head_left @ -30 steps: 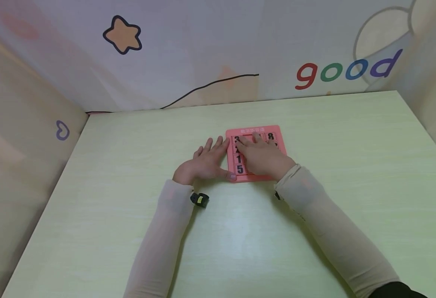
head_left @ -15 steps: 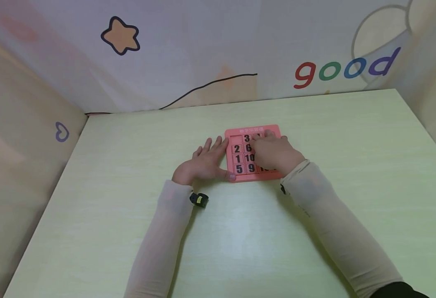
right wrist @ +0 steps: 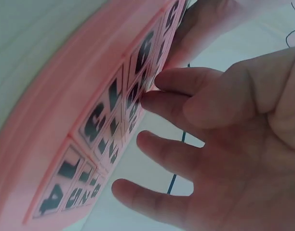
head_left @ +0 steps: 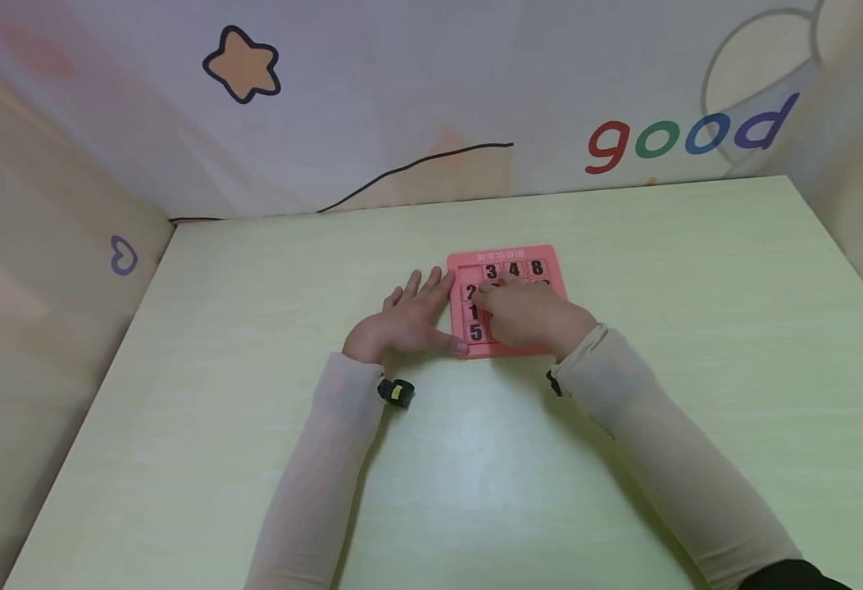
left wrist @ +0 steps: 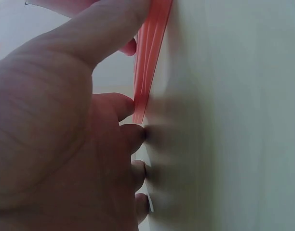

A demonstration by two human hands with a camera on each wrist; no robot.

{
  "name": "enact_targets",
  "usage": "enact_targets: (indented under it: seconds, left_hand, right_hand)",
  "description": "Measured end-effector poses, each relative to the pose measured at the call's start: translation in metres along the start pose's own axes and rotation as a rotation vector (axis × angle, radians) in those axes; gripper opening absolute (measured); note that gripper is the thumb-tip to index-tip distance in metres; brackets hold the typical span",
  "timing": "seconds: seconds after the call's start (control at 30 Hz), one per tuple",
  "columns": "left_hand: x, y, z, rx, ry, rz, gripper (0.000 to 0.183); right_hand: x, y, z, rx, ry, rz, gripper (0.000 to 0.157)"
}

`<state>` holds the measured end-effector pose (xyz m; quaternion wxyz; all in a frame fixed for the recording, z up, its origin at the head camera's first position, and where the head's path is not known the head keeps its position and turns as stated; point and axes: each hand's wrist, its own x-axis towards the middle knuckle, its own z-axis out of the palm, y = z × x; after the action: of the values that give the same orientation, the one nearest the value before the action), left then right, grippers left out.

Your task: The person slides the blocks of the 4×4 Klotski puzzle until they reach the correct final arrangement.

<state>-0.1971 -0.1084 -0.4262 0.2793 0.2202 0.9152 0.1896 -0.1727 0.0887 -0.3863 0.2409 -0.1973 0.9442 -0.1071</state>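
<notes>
A pink sliding number puzzle (head_left: 468, 259) lies flat near the middle of the table. Its top-left slot is bare, and tiles 3, 4 and 8 fill the rest of the top row. My left hand (head_left: 401, 324) rests spread along its left side, thumb at the lower-left corner, index fingertip at the upper-left edge. In the left wrist view those fingers flank the frame's pink side wall (left wrist: 150, 57). My right hand (head_left: 530, 313) is over the board, hiding most middle and right tiles. The right wrist view shows its extended fingertips (right wrist: 148, 99) right at the tile faces (right wrist: 138, 103).
The pale table (head_left: 431, 475) stretches around the puzzle on all sides. A printed backdrop (head_left: 401, 98) with a star and the word "good" stands along the back edge, and a side panel (head_left: 40, 328) borders the left.
Tile 3 has slid from the top-left slot one place right, leaving that slot bare. My right hand moved right across the board, then back left and down. The left hand stayed put.
</notes>
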Motion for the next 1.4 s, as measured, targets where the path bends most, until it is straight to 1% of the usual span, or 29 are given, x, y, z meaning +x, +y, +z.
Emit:
enact_targets:
  seconds: [0.1,0.23,0.47,0.7,0.8,0.9,1.07,1.27,1.4]
  left_hand:
    - [0.001,0.0,0.0,-0.003,0.002,-0.003,0.114]
    - [0.001,0.001,0.0,0.004,0.006,-0.007,0.114]
    - [-0.001,0.003,-0.001,0.0,0.006,-0.009,0.115]
    - [-0.002,0.004,-0.003,-0.009,0.002,-0.007,0.113]
    - [-0.002,0.004,-0.003,-0.01,-0.007,-0.006,0.113]
    - [-0.002,0.004,-0.002,-0.006,-0.019,-0.008,0.113]
    - [-0.001,0.004,0.0,-0.004,-0.012,-0.007,0.115]
    - [-0.002,0.004,0.001,-0.006,-0.003,-0.001,0.116]
    - [-0.001,0.004,0.0,-0.004,0.003,-0.001,0.116]
  right_hand:
    - [-0.002,-0.004,0.002,-0.007,-0.001,0.011,0.05]
    - [-0.001,-0.007,0.005,-0.003,-0.007,0.037,0.052]
    - [0.006,-0.003,0.008,-0.001,0.03,0.061,0.059]
    - [0.009,0.001,0.008,0.005,0.035,0.083,0.058]
    - [0.007,-0.001,0.008,0.0,0.021,0.079,0.06]
    - [0.003,-0.004,0.009,-0.005,-0.006,0.049,0.061]
    - [-0.007,-0.013,0.009,-0.014,-0.064,0.013,0.062]
    - [-0.018,-0.021,0.005,-0.032,-0.121,0.024,0.058]
    - [-0.023,-0.024,0.003,-0.048,-0.136,0.024,0.057]
